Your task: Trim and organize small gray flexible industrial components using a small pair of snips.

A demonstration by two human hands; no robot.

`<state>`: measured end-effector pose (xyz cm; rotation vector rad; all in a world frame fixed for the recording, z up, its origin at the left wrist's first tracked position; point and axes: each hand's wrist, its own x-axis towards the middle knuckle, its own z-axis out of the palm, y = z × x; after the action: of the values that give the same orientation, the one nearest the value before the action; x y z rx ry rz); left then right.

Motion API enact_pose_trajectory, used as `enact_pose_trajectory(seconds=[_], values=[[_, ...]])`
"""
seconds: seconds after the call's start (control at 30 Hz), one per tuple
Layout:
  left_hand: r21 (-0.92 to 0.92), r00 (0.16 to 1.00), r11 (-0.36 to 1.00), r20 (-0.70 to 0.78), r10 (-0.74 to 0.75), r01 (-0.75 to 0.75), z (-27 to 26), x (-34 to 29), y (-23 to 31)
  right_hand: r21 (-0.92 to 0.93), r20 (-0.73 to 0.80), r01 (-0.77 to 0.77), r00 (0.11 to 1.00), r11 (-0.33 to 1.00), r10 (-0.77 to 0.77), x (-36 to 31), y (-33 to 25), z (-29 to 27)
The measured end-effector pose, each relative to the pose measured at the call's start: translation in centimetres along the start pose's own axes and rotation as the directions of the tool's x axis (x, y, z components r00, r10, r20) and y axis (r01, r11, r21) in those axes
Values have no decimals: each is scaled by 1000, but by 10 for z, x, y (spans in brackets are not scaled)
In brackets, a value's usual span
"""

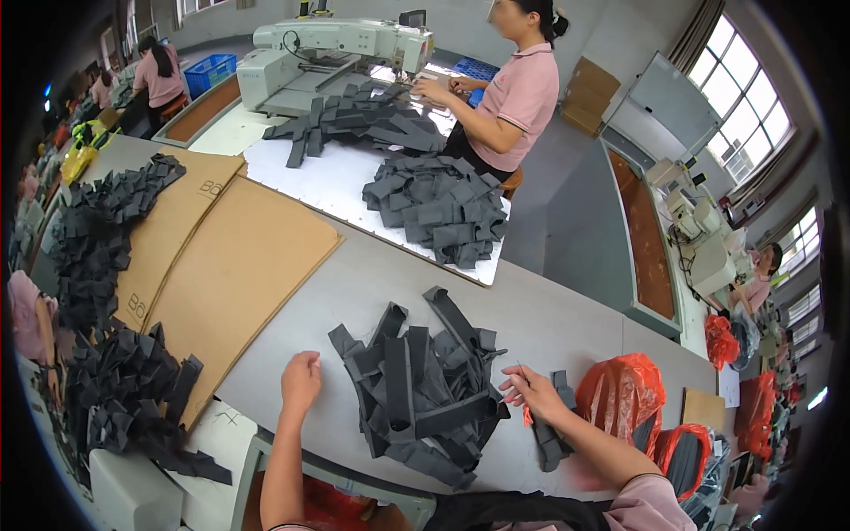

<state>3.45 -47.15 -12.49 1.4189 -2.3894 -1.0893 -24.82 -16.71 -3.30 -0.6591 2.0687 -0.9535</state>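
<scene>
A loose pile of dark grey fabric strips [423,376] lies on the grey table between my hands. Some strips look folded or sewn into flat tubes. To the left of the pile, apart from it, is my left hand [301,382], open with nothing in it. My right hand [531,394] is at the pile's right edge, its fingers closed together. Something small, dark with a bit of orange-red, shows under those fingers; I cannot make out what it is. A few more grey strips [551,434] lie beneath and beside my right wrist.
Red plastic bags [622,394] holding dark pieces stand to the right. Cardboard sheets [243,243] and heaps of dark strips [119,380] cover the left. Ahead, a co-worker [522,102] sits at a white sewing machine [341,53], with more grey pieces [436,208] on a white tabletop.
</scene>
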Motion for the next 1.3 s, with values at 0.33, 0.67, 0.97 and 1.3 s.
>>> enact_pose_trajectory(seconds=[0.33,0.67,0.97,1.3], values=[[338,853,936,-454,259,-104,65,8,-24,-198,233,142,968,970,-94,104,-86,61],[279,873,958,-449,189,-64,59,8,-18,-395,346,486,865,780,-363,209,-141,148],[202,881,978,-452,138,-50,61,17,-15,-474,305,348,927,809,-221,270,-124,195],[-364,639,844,-768,-34,-393,50,121,-10,-440,501,714,698,544,-512,284,-107,185]])
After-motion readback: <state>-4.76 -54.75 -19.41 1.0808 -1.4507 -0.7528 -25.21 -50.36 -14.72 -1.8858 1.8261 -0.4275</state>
